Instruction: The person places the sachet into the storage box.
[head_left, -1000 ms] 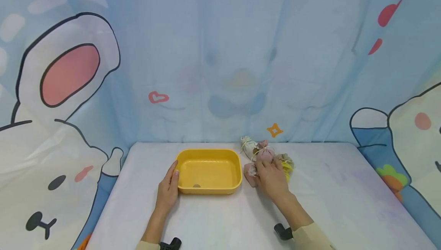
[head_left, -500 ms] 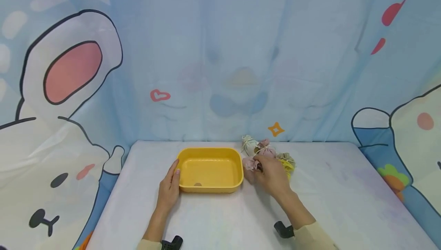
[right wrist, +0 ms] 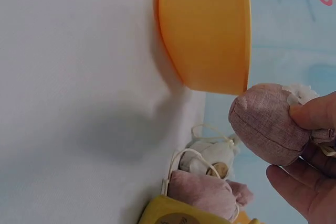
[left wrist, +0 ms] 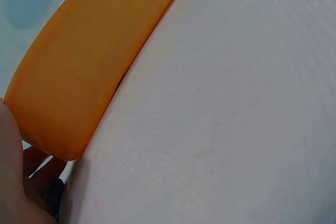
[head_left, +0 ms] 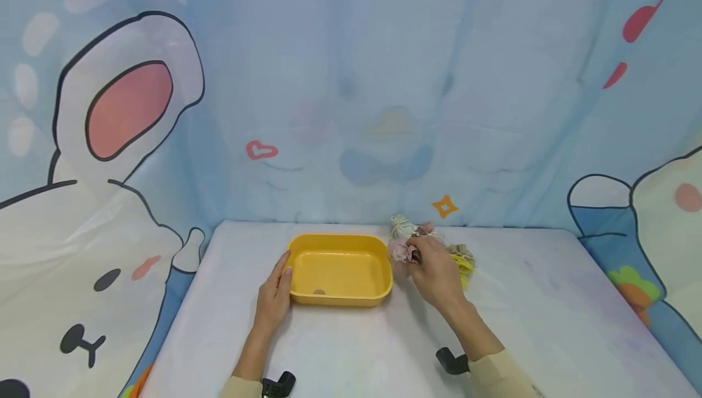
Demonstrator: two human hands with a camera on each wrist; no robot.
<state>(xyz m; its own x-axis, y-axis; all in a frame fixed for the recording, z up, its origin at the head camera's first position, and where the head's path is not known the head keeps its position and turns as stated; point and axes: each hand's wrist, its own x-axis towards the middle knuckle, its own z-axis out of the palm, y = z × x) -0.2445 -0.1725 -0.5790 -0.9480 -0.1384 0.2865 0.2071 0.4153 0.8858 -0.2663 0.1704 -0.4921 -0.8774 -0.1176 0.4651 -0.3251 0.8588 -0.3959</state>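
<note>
In the head view a yellow rectangular plastic tub [head_left: 341, 298] stands on the white-covered table. My left hand [head_left: 273, 297] lies against its left side, fingers fairly straight along the outer wall and thumb at the rim. My right hand [head_left: 437, 273], just right of the tub, pinches a small dusky-pink drawstring pouch [right wrist: 270, 124] by its gathered neck. The pouch hangs above the table, close to the tub's right end. Behind it are a white pouch [right wrist: 207, 156], another pink pouch [right wrist: 202, 190] and a yellow one [right wrist: 173, 211].
A greenish-beige pouch [head_left: 459, 250] lies beside yellow material [head_left: 464, 269] to the right of my right hand. A small round brownish spot [head_left: 319, 292] shows inside the tub. A light blue cartoon curtain [head_left: 351, 81] hangs behind the table [head_left: 526, 312].
My right hand has taken hold of the pink pouch by its neck and raised it off the table. My left hand stays at the tub. The head view has shifted slightly.
</note>
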